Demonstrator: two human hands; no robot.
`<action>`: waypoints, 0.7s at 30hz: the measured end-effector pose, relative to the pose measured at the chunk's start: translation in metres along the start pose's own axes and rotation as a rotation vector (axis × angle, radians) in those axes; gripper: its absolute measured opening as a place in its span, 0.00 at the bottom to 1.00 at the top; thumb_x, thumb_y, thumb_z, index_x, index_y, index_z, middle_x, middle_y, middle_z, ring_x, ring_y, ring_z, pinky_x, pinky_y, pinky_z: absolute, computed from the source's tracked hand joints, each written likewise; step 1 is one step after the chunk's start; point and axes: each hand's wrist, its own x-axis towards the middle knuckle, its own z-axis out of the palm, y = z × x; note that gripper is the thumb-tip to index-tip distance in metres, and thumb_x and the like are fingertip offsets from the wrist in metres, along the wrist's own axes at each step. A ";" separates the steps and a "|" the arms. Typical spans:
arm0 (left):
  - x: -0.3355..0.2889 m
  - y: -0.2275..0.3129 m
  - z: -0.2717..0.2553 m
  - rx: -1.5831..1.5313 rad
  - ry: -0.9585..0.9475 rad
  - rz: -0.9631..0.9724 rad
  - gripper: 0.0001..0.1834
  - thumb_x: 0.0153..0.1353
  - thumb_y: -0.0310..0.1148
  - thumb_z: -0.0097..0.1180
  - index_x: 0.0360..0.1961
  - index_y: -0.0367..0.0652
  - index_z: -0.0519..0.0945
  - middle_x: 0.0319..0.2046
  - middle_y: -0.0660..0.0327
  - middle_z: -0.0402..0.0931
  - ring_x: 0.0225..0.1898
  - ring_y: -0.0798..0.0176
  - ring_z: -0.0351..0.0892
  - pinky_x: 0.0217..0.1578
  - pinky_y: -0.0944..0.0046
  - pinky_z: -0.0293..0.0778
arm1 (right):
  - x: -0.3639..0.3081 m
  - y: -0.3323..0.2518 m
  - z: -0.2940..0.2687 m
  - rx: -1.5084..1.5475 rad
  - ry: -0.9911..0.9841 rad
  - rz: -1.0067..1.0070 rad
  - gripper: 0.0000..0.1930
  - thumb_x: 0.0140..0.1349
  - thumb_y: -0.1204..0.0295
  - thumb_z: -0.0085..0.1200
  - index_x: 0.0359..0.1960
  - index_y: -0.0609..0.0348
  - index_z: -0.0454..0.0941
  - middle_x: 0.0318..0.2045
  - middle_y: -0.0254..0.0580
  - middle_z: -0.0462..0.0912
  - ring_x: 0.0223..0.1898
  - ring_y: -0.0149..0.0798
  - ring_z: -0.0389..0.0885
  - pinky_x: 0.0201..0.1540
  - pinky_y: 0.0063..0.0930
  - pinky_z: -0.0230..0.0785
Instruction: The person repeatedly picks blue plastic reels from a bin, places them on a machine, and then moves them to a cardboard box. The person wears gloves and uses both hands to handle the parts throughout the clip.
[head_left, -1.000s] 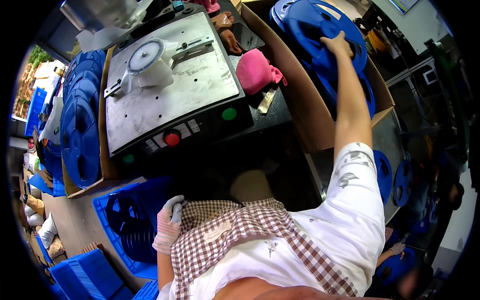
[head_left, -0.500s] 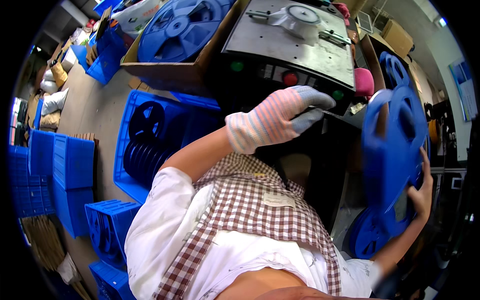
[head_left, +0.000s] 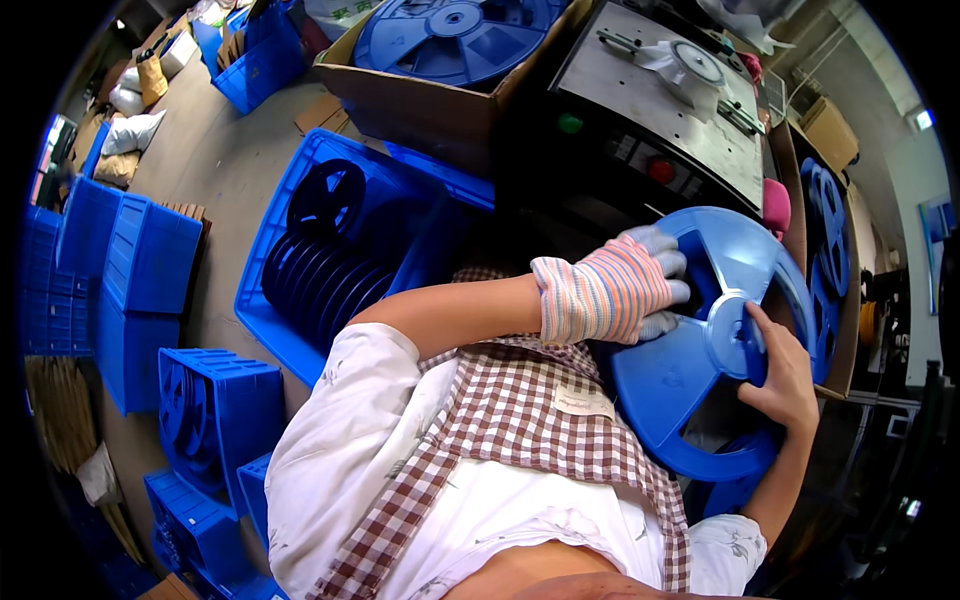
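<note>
A large blue plastic reel point(head_left: 668, 395) is held tilted in front of me, to the right of my apron. My left hand point(head_left: 612, 288), in a striped knitted glove with grey fingertips, lies against the reel's left side with its fingers curled at an opening. My bare right hand point(head_left: 785, 375) holds the reel from the right, its fingers by the hub and its thumb lower down. Parts of the reel are hidden behind both hands. Another blue reel point(head_left: 735, 492) shows partly beneath it.
A machine with a metal top plate point(head_left: 640, 95) stands ahead, carrying a white round fixture point(head_left: 692, 68). Cardboard boxes with blue reels flank it, left point(head_left: 400, 118) and right point(head_left: 795, 200). A blue crate point(head_left: 262, 290) of dark reels stands at my left, with stacked blue crates point(head_left: 150, 255) beyond.
My right hand has brought the blue reel leftward and turned its face toward me. My left hand has moved from in front of the machine onto the reel. The view has shifted.
</note>
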 end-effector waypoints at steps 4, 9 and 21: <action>-0.008 -0.020 -0.045 -0.040 -0.022 -0.059 0.18 0.60 0.39 0.58 0.47 0.40 0.81 0.48 0.49 0.78 0.52 0.49 0.76 0.56 0.55 0.71 | 0.011 0.001 -0.006 0.072 -0.004 -0.054 0.47 0.31 0.67 0.57 0.65 0.53 0.67 0.37 0.51 0.76 0.39 0.54 0.75 0.46 0.40 0.68; -0.044 -0.139 -0.130 0.323 0.446 -0.261 0.17 0.62 0.38 0.58 0.50 0.43 0.79 0.35 0.53 0.82 0.38 0.53 0.82 0.41 0.58 0.79 | -0.042 0.107 -0.030 0.318 0.298 0.471 0.46 0.40 0.75 0.49 0.71 0.54 0.60 0.61 0.52 0.72 0.60 0.42 0.72 0.63 0.31 0.62; -0.053 -0.346 -0.231 0.739 -0.073 -1.286 0.49 0.55 0.41 0.65 0.74 0.54 0.51 0.64 0.46 0.67 0.65 0.45 0.66 0.63 0.52 0.67 | -0.078 0.430 0.092 -0.039 0.441 1.369 0.51 0.46 0.40 0.59 0.73 0.39 0.55 0.65 0.56 0.68 0.64 0.63 0.66 0.64 0.58 0.56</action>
